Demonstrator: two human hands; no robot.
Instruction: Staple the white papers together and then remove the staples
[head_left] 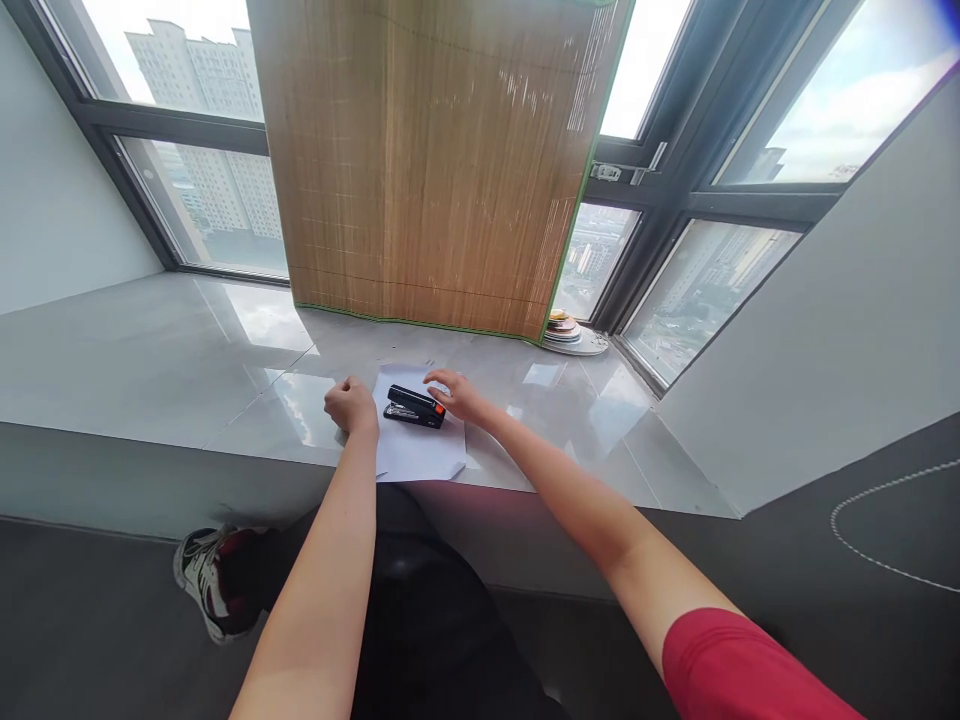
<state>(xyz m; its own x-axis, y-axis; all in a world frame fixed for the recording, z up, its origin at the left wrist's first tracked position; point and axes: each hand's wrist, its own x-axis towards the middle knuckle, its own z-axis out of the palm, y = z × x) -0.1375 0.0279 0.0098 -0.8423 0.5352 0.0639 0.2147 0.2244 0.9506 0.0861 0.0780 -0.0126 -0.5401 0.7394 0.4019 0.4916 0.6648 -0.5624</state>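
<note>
A black stapler (pixel 415 407) with an orange-red patch at its right end lies on white paper (pixel 420 455) on the window sill. My right hand (pixel 456 395) is at the stapler's right end, fingers apart and slightly curled; whether a fingertip touches it I cannot tell. Left of the paper, my left hand (pixel 351 405) is closed in a fist by the sill's surface. Nothing shows in that fist, and its palm side is hidden.
The glossy tiled sill (pixel 187 370) ends at a front edge above my legs. A bamboo blind (pixel 435 180) hangs behind the paper. Stacked plate-like discs (pixel 574 338) stand in the right corner by the window frame. A white cord (pixel 862 500) loops at far right.
</note>
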